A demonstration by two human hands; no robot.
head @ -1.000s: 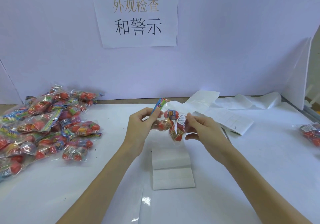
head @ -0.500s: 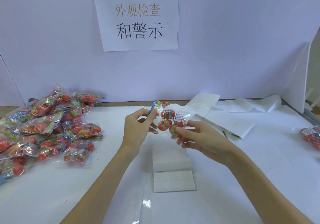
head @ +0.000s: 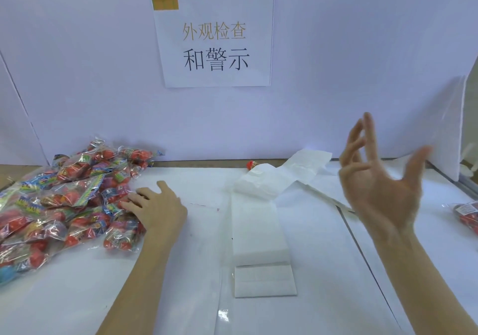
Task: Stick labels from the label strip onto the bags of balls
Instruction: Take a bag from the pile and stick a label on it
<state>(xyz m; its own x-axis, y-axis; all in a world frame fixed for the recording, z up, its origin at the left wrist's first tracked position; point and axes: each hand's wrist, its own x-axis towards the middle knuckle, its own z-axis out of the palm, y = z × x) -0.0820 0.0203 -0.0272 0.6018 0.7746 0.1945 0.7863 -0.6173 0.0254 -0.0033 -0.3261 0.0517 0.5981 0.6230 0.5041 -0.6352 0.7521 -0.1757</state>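
A pile of clear bags of red balls [head: 67, 200] lies on the left of the white table [head: 323, 270]. My left hand [head: 155, 208] rests on the pile's right edge, fingers laid flat on the bags. The white label strip [head: 256, 226] runs down the middle of the table, its folded end nearest me. My right hand [head: 380, 179] is raised above the table's right side, fingers spread, palm showing, holding nothing. A labelled bag of balls [head: 468, 215] lies at the right edge, partly cut off.
A small red piece [head: 251, 164] peeks out behind the strip's far end. Crumpled backing paper [head: 307, 169] trails to the back right. A white wall with a printed sign [head: 214, 39] closes the back, and a white panel [head: 450, 127] stands at the right.
Both hands held one bag of balls over the strip before. Now neither holds it: my left hand has moved onto the pile and my right hand has swung up to the right, empty.
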